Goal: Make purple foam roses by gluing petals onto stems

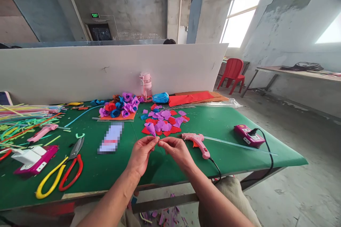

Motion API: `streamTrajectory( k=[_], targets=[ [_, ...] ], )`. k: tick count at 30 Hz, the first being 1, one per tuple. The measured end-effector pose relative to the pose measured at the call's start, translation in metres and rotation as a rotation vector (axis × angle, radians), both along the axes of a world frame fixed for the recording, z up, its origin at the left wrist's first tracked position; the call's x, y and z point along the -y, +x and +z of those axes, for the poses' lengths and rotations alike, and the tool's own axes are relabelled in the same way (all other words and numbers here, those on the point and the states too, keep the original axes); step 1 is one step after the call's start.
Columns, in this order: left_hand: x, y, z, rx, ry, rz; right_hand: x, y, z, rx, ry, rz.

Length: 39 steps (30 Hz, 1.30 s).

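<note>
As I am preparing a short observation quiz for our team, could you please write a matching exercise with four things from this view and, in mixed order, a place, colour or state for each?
1. Chair
2. Bottle
3. Scissors
4. Flowers

A. Heaped on an orange sheet
B. One yellow handle, one red
C. Red, standing on the floor
D. Pink, upright by the white board

Pairs: 1-C, 2-D, 3-B, 4-A

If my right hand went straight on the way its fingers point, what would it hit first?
Probably your left hand: its fingertips lie right beside those of your right hand, though I can't tell whether they already touch.
</note>
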<state>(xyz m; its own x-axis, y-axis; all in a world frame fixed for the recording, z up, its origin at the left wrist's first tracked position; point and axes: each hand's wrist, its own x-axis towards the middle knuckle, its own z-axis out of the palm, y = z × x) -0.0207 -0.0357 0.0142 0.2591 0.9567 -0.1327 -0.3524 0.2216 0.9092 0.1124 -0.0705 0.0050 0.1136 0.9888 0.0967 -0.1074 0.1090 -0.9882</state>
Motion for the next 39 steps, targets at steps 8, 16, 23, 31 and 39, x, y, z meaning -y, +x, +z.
streamTrajectory(
  k=[8,16,23,31,39],
  targets=[
    [0.002,-0.006,0.011,-0.094,0.243,-0.06,-0.001,-0.001,-0.009,0.137,0.11,-0.023],
    [0.008,-0.014,0.019,-0.273,0.576,-0.114,0.001,0.0,-0.01,0.105,0.208,0.019],
    [0.01,-0.014,0.019,-0.329,0.698,-0.062,0.002,0.002,-0.008,0.214,0.221,0.053],
    [0.0,-0.016,0.024,-0.308,0.615,0.02,0.019,0.086,0.015,0.412,0.034,-0.382],
    [-0.016,-0.021,0.015,-0.285,0.53,0.102,-0.035,0.113,0.026,1.214,-0.085,-0.231]
  ],
)
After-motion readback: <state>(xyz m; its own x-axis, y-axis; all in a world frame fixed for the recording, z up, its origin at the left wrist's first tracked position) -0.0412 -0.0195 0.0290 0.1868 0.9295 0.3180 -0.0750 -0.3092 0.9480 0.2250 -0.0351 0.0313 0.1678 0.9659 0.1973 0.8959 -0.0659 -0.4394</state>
